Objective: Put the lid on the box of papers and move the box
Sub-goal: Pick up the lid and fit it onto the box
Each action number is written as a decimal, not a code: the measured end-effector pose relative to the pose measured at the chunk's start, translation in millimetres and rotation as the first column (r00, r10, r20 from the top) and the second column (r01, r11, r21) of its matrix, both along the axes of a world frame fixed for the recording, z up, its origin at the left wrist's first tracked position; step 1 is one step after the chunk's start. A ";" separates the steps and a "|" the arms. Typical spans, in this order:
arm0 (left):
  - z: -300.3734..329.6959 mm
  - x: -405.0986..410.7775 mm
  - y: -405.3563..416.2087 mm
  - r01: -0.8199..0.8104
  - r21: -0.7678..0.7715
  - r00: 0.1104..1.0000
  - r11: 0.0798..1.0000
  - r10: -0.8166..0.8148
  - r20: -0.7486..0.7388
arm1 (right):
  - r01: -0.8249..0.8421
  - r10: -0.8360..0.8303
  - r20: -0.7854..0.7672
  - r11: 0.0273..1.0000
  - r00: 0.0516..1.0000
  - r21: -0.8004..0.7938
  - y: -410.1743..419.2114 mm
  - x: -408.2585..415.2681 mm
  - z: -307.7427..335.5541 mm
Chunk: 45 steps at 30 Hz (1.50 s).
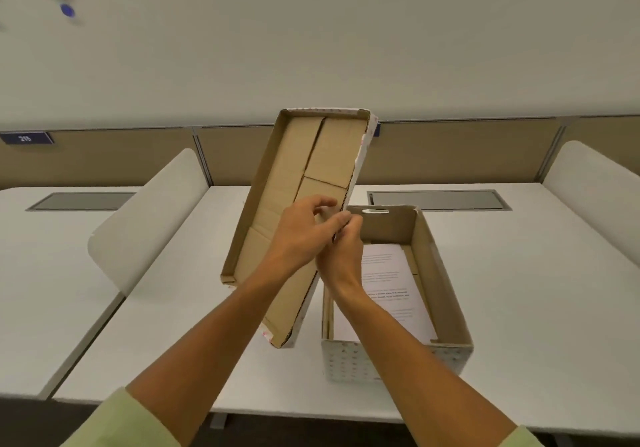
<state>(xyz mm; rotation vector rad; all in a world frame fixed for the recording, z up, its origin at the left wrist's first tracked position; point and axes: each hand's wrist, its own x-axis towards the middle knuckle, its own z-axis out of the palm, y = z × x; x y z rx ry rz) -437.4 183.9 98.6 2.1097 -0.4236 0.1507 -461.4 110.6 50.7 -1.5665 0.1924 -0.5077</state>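
A cardboard box with a patterned white outside stands open on the white desk. Printed papers lie flat inside it. The cardboard lid is held up in the air to the left of the box, tilted, with its brown inside facing me. My left hand grips the lid's right long edge from the inside. My right hand pinches the same edge from the outside, above the box's left wall.
A white curved divider panel stands on the desk to the left, another at the far right. Grey cable hatches sit in the desk tops near the tan back partition.
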 end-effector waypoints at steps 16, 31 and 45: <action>64.7 -67.1 -12.6 -0.069 -0.205 0.970 0.976 0.114 0.217 | -0.005 0.094 0.209 0.921 0.973 -0.390 -11.2 -64.9 40.7; 111.9 -126.1 28.2 0.078 -0.400 0.965 0.913 0.032 0.262 | -0.144 0.256 0.156 0.849 0.954 -0.508 -57.3 -82.8 34.3; 109.2 -44.9 18.8 0.021 -0.783 0.991 0.621 -0.115 -0.065 | -0.021 0.008 -0.059 0.975 0.998 -0.223 -162.3 -57.4 43.7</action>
